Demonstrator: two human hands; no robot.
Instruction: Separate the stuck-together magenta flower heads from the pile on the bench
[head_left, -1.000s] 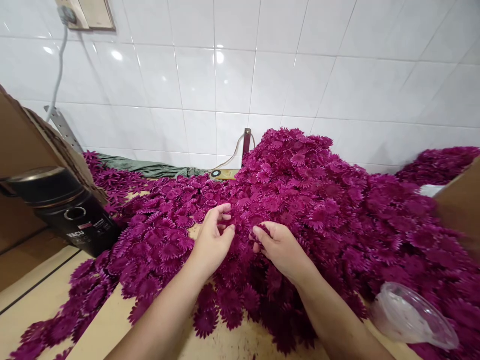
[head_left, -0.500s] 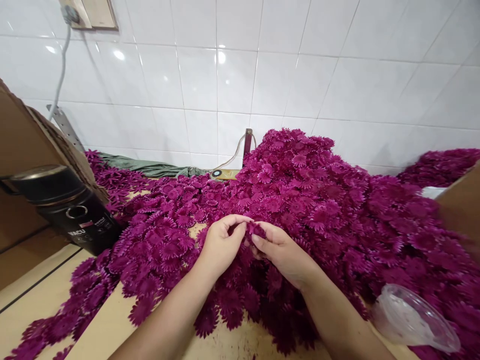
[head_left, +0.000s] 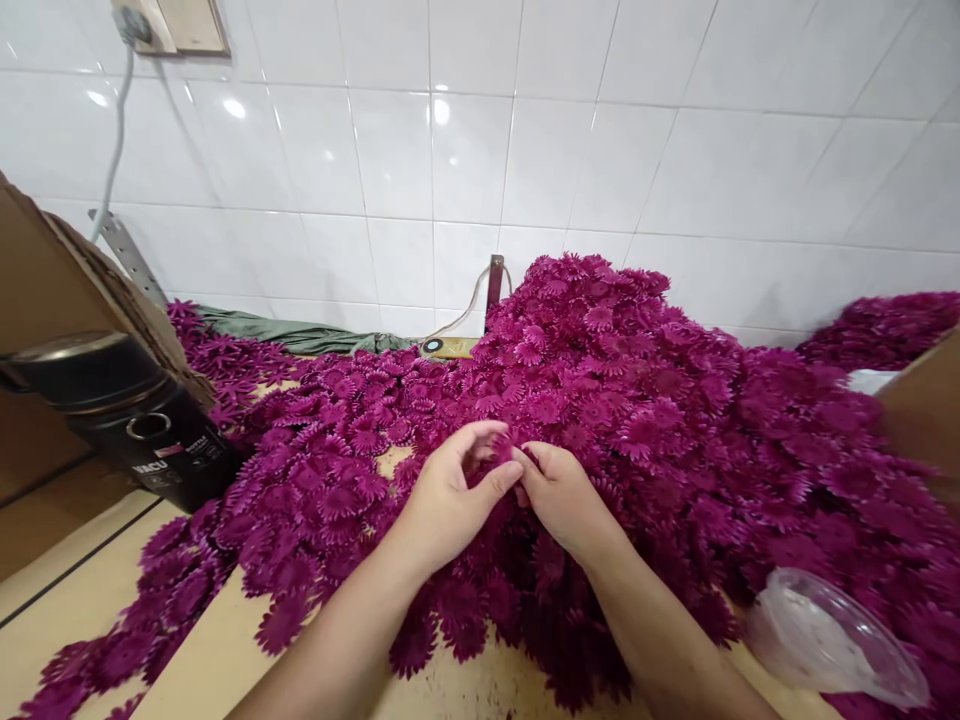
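Observation:
Both hands meet above a heap of magenta artificial flower heads (head_left: pixel 592 330) with toothed petals. My left hand (head_left: pixel 457 485) is curled, thumb and fingers around one magenta flower piece (head_left: pixel 504 448). Right against it, my right hand (head_left: pixel 559 490) is closed, its fingertips touching the left thumb tip. Whether the right fingers grip the same piece or another is hidden by the overlap of the hands. More flower heads (head_left: pixel 330 490) lie spread on the table to the left, and a dense pile surrounds the wrists.
At the left stands a black vacuum bottle (head_left: pixel 150 425) by a cardboard box (head_left: pixel 67 290). A clear plastic tub (head_left: pixel 832 640) lies tilted at the lower right. Green cloth (head_left: pixel 300 330) and a yellowish device (head_left: pixel 450 347) sit along the tiled wall (head_left: pixel 390 150). Another cardboard piece (head_left: pixel 922 400) is at right.
My left thumb has come forward and down across the flower piece toward the right fingers. The right hand has turned in and closed more. The piece shows higher between the hands.

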